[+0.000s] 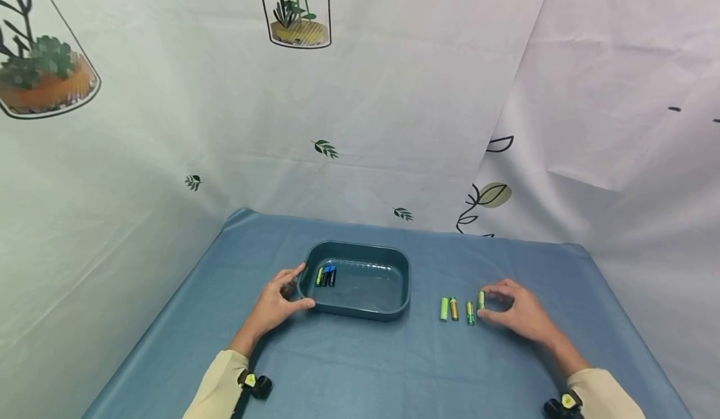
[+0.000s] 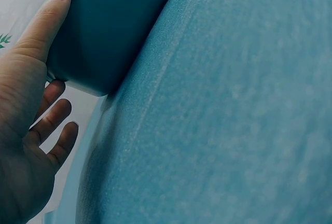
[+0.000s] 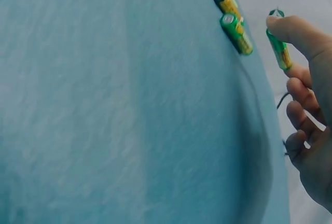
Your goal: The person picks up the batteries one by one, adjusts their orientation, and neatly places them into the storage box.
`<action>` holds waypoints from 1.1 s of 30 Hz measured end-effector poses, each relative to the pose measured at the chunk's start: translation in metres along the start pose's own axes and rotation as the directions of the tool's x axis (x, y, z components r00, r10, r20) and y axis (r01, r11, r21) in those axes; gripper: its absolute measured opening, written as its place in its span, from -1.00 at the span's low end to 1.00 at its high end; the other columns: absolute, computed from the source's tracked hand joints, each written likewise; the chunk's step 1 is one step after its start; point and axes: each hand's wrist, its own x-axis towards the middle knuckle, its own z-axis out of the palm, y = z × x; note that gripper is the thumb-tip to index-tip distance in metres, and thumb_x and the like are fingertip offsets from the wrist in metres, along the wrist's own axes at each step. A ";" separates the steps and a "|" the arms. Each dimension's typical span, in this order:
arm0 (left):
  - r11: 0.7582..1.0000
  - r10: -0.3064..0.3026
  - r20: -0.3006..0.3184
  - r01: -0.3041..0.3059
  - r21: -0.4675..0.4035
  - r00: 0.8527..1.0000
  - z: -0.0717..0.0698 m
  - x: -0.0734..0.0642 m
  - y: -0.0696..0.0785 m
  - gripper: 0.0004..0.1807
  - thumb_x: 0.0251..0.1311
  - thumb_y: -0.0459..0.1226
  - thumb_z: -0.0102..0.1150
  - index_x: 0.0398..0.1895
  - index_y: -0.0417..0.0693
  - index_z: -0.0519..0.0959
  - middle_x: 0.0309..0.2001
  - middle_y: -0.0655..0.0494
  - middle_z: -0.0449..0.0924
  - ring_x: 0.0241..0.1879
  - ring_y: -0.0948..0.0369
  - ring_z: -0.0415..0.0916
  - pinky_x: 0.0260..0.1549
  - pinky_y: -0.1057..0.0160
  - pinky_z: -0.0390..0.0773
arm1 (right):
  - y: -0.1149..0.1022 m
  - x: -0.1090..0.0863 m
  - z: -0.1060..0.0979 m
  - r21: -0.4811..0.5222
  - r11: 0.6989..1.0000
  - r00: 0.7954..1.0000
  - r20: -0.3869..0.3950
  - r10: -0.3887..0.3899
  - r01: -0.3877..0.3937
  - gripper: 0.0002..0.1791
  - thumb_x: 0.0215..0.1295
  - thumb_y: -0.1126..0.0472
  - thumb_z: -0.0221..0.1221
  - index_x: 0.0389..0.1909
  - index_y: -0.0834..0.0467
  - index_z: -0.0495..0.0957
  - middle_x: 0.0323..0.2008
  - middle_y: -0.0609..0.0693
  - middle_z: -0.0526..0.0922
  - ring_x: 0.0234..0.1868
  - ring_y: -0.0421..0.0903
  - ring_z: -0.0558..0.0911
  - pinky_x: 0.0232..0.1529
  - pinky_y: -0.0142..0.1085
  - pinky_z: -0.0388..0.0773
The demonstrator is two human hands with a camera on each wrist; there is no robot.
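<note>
A dark teal rectangular tray (image 1: pixel 355 312) stands left of the table's middle. My left hand (image 1: pixel 277 303) holds its left end, thumb at the near corner and index finger farther along the rim; the other fingers hang loosely curled in the left wrist view. Inside the tray, at the left, a green battery (image 1: pixel 319 276) and blue-topped black batteries (image 1: pixel 332 277) lie side by side. My right hand (image 1: pixel 520 311) pinches a green battery (image 3: pixel 280 47) end to end between thumb and index finger, above the cloth. Left of it lie a light green battery (image 1: pixel 444 309), a yellow-green battery (image 1: pixel 454 309) and another green battery (image 1: pixel 470 313).
Blue cloth (image 1: pixel 360 369) covers the table. White hanging fabric (image 1: pixel 382 125) with printed plants rises behind and at both sides. A strapped-on black device (image 1: pixel 261 386) is at the left wrist, another black device (image 1: pixel 557 408) at the right.
</note>
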 end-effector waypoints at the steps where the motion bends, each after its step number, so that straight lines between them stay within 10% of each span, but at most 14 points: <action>1: 1.000 0.001 0.000 -0.001 0.001 1.000 0.000 0.000 0.000 -0.01 -0.03 -0.01 0.62 0.51 0.04 0.38 0.22 -0.07 0.49 -0.23 0.13 0.42 -0.25 0.16 0.49 | -0.002 0.001 -0.001 0.000 1.000 1.000 -0.010 -0.008 0.008 -0.45 0.02 -0.14 0.56 -0.02 0.07 0.75 -0.16 -0.10 0.64 -0.22 -0.18 0.53 -0.26 -0.26 0.47; 33: 0.999 0.024 -0.009 -0.024 0.022 1.000 0.000 0.001 -0.002 -0.02 -0.01 -0.01 0.61 0.51 0.03 0.39 0.24 -0.08 0.50 -0.16 0.14 0.48 -0.20 0.08 0.54 | -0.068 0.062 0.000 0.166 0.970 0.984 -0.026 -0.176 0.178 -0.51 0.12 -0.02 0.53 0.09 -0.01 0.72 -0.15 -0.05 0.62 -0.21 0.00 0.55 -0.29 -0.29 0.48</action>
